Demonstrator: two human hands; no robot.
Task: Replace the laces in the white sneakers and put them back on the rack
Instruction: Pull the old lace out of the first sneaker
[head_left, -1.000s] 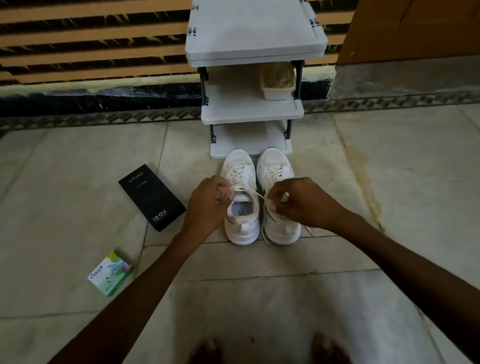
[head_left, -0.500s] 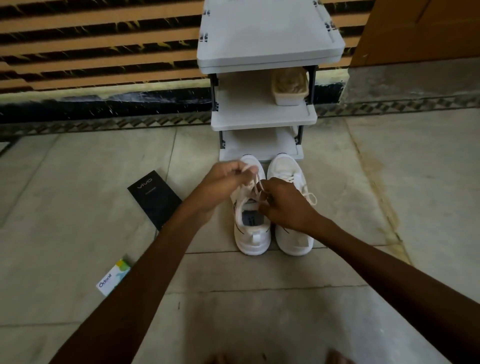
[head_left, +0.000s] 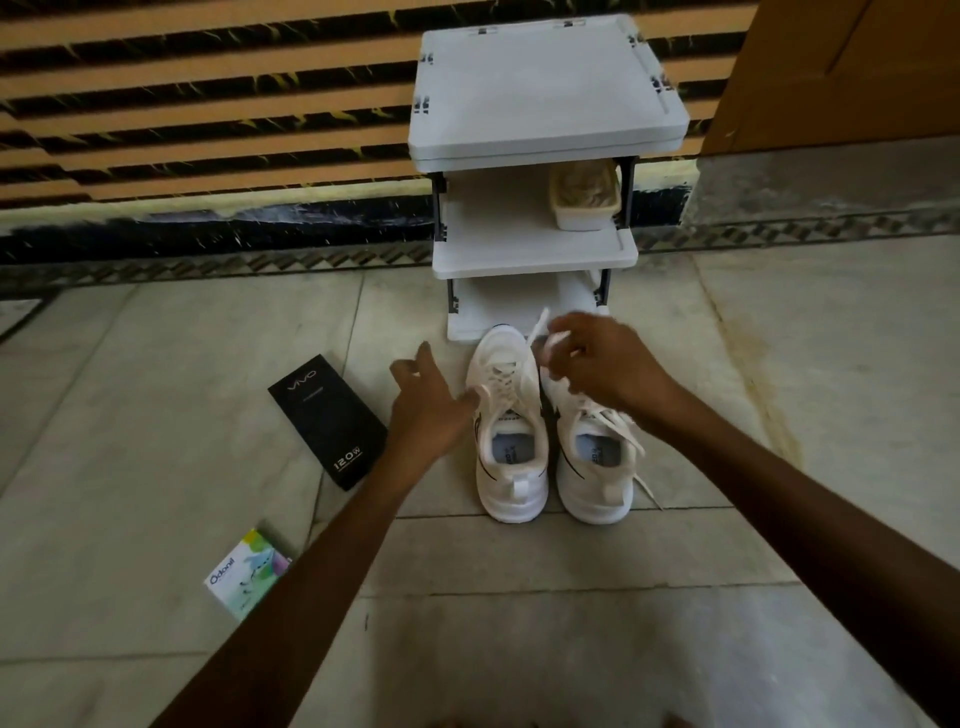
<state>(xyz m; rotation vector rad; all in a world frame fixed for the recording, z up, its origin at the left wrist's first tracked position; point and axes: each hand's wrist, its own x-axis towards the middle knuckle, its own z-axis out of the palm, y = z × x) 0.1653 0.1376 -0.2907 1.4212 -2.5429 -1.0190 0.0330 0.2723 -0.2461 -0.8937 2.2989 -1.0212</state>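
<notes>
The left hand (head_left: 426, 410), having let go of the lace, lies spread open against the left white mesh sneaker (head_left: 511, 462). The right hand (head_left: 608, 364) now pinches the flat white lace (head_left: 537, 327), drawn upward. The right sneaker (head_left: 597, 467) stands alongside on the tiled floor (head_left: 519, 571), near the grey plastic rack (head_left: 535, 265). The lacing appears unfinished.

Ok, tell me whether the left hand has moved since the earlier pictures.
Yes. The left hand has moved left, off the laces of the left sneaker, and now sits beside it, nearer the black box.
</notes>
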